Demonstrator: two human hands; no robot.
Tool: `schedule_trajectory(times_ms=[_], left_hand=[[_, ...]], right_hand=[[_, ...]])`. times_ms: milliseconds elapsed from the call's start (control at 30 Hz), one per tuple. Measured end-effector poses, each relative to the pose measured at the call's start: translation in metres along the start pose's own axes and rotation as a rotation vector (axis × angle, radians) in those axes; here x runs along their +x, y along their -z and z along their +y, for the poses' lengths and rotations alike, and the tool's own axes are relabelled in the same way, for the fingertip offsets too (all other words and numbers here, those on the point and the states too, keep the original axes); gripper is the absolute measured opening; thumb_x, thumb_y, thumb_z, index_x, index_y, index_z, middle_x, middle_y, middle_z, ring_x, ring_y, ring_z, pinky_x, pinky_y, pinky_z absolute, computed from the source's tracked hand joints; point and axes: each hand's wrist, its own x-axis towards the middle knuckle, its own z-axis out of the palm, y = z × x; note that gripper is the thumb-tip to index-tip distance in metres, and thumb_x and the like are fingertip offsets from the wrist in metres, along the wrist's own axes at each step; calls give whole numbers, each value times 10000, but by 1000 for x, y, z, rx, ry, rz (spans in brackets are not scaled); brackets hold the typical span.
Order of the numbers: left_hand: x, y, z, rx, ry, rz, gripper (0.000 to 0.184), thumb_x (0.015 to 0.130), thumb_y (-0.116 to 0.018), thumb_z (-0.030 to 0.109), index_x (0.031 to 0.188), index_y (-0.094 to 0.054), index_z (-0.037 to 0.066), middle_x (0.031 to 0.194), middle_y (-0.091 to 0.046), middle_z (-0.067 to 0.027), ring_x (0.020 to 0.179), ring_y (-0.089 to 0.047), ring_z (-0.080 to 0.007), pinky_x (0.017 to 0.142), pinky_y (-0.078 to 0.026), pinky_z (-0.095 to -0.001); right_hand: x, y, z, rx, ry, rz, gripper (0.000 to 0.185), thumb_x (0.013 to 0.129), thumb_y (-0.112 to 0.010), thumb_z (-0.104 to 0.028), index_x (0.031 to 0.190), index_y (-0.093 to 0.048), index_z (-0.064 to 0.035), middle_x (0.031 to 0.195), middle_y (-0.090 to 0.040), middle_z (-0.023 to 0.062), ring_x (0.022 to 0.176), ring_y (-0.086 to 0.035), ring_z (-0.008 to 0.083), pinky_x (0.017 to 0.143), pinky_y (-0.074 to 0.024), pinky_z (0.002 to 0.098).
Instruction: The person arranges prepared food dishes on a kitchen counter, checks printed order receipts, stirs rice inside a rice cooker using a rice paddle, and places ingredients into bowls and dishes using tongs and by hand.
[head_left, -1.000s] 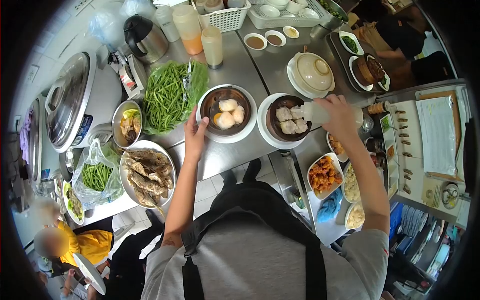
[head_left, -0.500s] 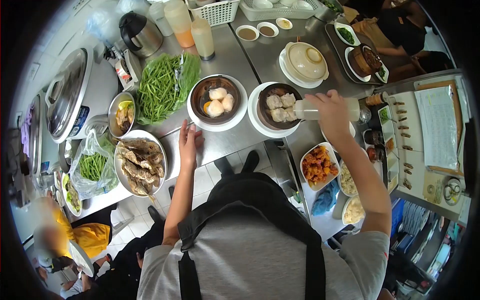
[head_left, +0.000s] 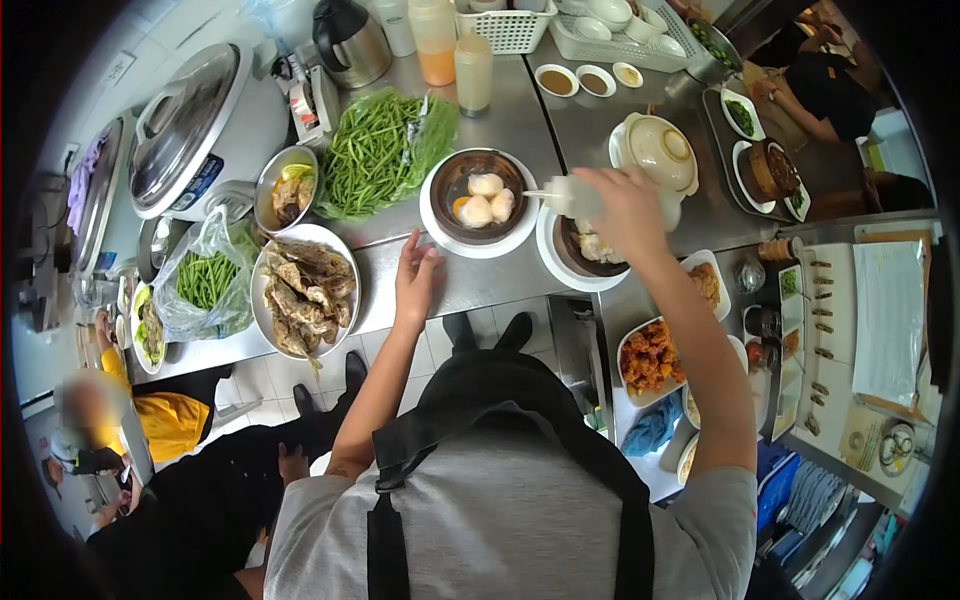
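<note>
Basically, the room is a working kitchen with a floor of pale tiles (head_left: pixel 423 362); a person in yellow (head_left: pixel 172 425) is at the lower left, and a person in black (head_left: pixel 832 92) at the upper right.

Through it runs a stainless steel counter (head_left: pixel 480 288), rather shiny, with a dark seam across. On its left part there is a large cooker (head_left: pixel 235 135) with a transparent lid, and near it a steel thermos jug (head_left: pixel 355 50). Then comes a plastic bag of green beans (head_left: pixel 375 150) and, closer to the front edge, an oval plate (head_left: pixel 265 322) with fried fish. A cream clay pot (head_left: pixel 658 150) is covered by its lid.

In the middle are two round steamers, each on a white plate: the left steamer (head_left: pixel 448 178) contains pale dumplings (head_left: pixel 484 208), and the right steamer (head_left: pixel 562 255) is partly hidden under the right hand (head_left: pixel 622 210). This hand is closed around a translucent squeeze bottle (head_left: pixel 572 198), held almost level above the counter, its thin nozzle (head_left: pixel 532 194) towards the left steamer. The left hand (head_left: pixel 416 280) is empty, fingers loosely parted, near the front edge.
</note>
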Motion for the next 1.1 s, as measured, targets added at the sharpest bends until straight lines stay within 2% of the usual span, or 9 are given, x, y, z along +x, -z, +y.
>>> schedule_trajectory(times_ms=[267, 467, 600, 633, 667, 700, 800, 1000, 1100], left_hand=[[15, 5, -10, -64, 67, -19, 575, 953, -492, 232, 1451, -253, 74, 1180, -508, -146, 962, -596, -202, 836, -501, -329], [47, 1, -13, -34, 88, -96, 311, 946, -486, 125, 1217, -422, -14, 868, -602, -95, 722, -646, -171, 626, -558, -275], [58, -1, -25, 189, -119, 18, 226, 900, -600, 114, 1032, -492, -34, 782, -577, -47, 652, -582, -101, 572, -541, -251], [64, -2, -43, 210, -188, 117, 231, 854, -643, 125, 939, -540, -63, 731, -618, -122, 630, -614, -205, 606, -491, -317], [69, -5, -55, 301, -308, 189, 225, 842, -645, 123, 934, -542, -55, 856, -624, -149, 772, -607, -221, 703, -487, -328], [62, -13, -41, 22, -301, 99, 203, 846, -624, 105, 950, -537, -46, 976, -608, -151, 875, -583, -226, 782, -471, -330], [55, -19, -28, -313, -1, 62, 296, 870, -558, 70, 1133, -423, 51, 935, -569, -60, 760, -541, -111, 583, -445, -244], [45, 3, -11, -294, 2, 70, 387, 875, -546, 77, 1218, -370, 116, 899, -553, -31, 679, -513, -75, 482, -389, -204], [25, 8, 21, -308, 21, 161, 438, 867, -544, 64, 1257, -347, 93, 945, -574, -58, 703, -572, -112, 498, -492, -252]], right_hand=[[73, -20, -33, -190, 229, 29, 289, 724, -559, -60, 975, -681, -135, 847, -614, 25, 893, -521, 237, 824, -422, 355], [65, -4, -45, -121, 282, -46, 261, 712, -560, -83, 943, -667, -142, 834, -605, 23, 894, -513, 244, 827, -422, 359], [72, -19, 3, -31, 71, 35, 463, 596, -707, -63, 1044, -627, -145, 955, -644, 17, 925, -548, 273, 844, -420, 378], [81, -31, 17, 128, 40, 44, 606, 545, -793, -112, 1116, -590, -129, 1072, -632, 62, 1008, -566, 305, 891, -426, 398], [89, -42, 23, 278, -98, 86, 666, 543, -817, -159, 1156, -561, -116, 1109, -613, 94, 1050, -558, 314, 913, -426, 405], [98, -52, 25, 422, -236, 143, 732, 540, -841, -207, 1196, -531, -103, 1146, -594, 125, 1092, -549, 322, 934, -426, 413], [139, -82, 23, 499, -417, 139, 953, 499, -880, -285, 1287, -401, -42, 1197, -559, 180, 1129, -535, 335, 964, -422, 403], [183, -145, 21, 773, -588, 254, 1049, 447, -895, -282, 1313, -366, -19, 1171, -568, 217, 1118, -553, 347, 957, -437, 399], [186, -153, 25, 747, -493, 196, 1120, 448, -892, -288, 1369, -306, -35, 1171, -570, 213, 1131, -539, 374, 975, -433, 392]])
